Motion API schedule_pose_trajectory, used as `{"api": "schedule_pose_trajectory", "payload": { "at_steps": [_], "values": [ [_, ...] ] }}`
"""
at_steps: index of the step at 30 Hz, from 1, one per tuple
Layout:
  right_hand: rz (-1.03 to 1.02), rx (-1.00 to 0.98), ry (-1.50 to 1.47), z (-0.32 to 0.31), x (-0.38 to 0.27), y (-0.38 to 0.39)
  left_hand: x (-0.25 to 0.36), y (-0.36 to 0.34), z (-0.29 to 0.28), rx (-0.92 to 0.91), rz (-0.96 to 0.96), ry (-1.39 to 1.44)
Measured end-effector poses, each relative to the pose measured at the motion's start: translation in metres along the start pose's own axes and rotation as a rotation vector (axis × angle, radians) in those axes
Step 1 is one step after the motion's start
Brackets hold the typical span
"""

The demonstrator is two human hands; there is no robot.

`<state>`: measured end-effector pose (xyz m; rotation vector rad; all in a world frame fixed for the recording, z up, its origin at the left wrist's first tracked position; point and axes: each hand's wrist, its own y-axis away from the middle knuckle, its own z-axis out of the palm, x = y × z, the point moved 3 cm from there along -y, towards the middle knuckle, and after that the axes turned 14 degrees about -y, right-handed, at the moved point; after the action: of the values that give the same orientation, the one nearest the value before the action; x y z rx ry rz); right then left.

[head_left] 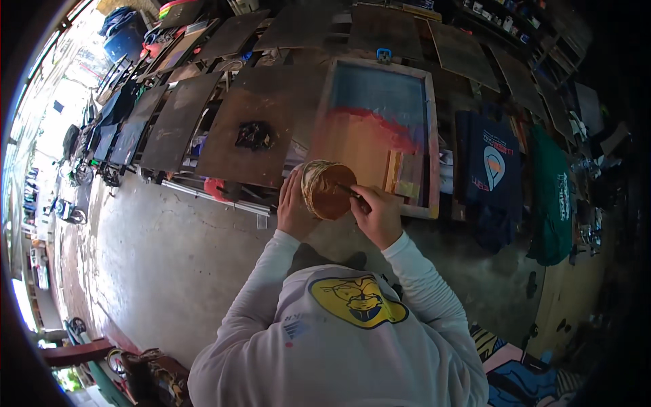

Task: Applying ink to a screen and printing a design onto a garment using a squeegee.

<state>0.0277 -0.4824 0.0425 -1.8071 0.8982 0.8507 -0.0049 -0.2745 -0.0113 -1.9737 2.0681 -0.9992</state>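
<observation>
A round tub (332,190) is tipped toward me, its inside coated with orange-brown ink or paint. My left hand (296,207) grips it around its left side, the fingers along the smeared outer wall. Thumb and fingers of my right hand (375,214) are pinched around a thin dark stick (349,190) that reaches into the tub; its lower end is lost in the brown mass. Just beyond the tub lies a screen-printing frame (428,122), its mesh blue at the far end and smeared red and orange nearer me. A yellowish strip (408,175) rests at its near right corner.
Rows of dark flat boards (268,95) run across the bench. A crumpled black piece (253,136) lies on one. To the right, a navy printed shirt (489,159) and a green one (549,197) drape over boards. Metal tubes (210,193) jut out below the bench's near edge, above concrete floor (169,271).
</observation>
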Motion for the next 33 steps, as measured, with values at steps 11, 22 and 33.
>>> {"api": "schedule_pose_trajectory", "payload": {
  "at_steps": [11,22,33],
  "values": [
    [-0.277,-0.154,0.106,-0.009,-0.046,0.085,0.006,0.077,-0.055,-0.125,0.06,0.04],
    [-0.19,-0.328,0.047,0.099,-0.102,0.229,-0.04,0.241,-0.171,-0.128,0.008,0.002],
    [-0.196,-0.354,-0.056,0.149,-0.178,0.295,-0.054,0.348,-0.258,-0.076,-0.107,-0.079]
  ]
}}
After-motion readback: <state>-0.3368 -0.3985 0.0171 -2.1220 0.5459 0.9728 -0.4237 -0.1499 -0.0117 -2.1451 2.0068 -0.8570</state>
